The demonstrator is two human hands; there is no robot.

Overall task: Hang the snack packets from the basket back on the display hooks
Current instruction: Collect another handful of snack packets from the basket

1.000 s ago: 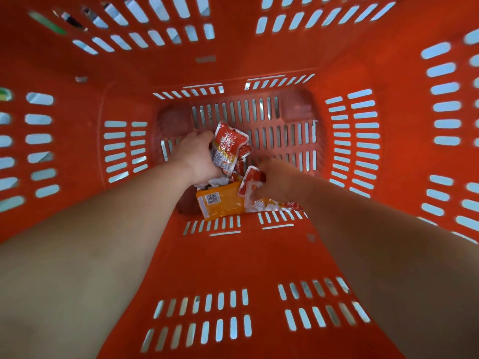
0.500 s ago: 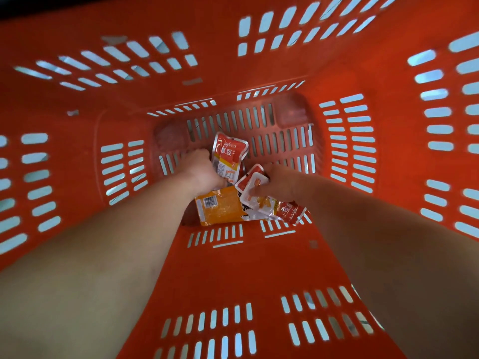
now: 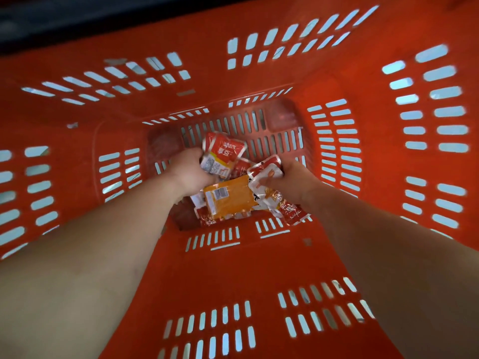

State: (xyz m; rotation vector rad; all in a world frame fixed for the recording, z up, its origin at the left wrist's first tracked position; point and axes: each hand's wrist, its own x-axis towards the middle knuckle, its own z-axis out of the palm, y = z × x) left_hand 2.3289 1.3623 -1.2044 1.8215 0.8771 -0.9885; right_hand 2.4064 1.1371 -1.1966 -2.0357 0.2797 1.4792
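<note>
I look straight down into a deep orange basket (image 3: 233, 268). Both arms reach to its floor. My left hand (image 3: 193, 169) grips a red-and-white snack packet (image 3: 224, 155) and holds it above the pile. My right hand (image 3: 287, 181) pinches a second red-and-white packet (image 3: 264, 172) by its edge. Under them lies an orange packet (image 3: 230, 196) with its barcode side up. More red packets (image 3: 291, 211) lie around it on the slotted floor. No display hooks are in view.
The basket's slotted walls (image 3: 337, 146) close in on all sides and narrow toward the floor. A dark strip (image 3: 77, 16) beyond the rim shows along the top left. The far part of the slotted floor (image 3: 259, 130) holds no packets.
The view has drawn back and tilted, so the basket rim shows at the top. Both hands keep their packets; the left one's packet has turned more face-up.
</note>
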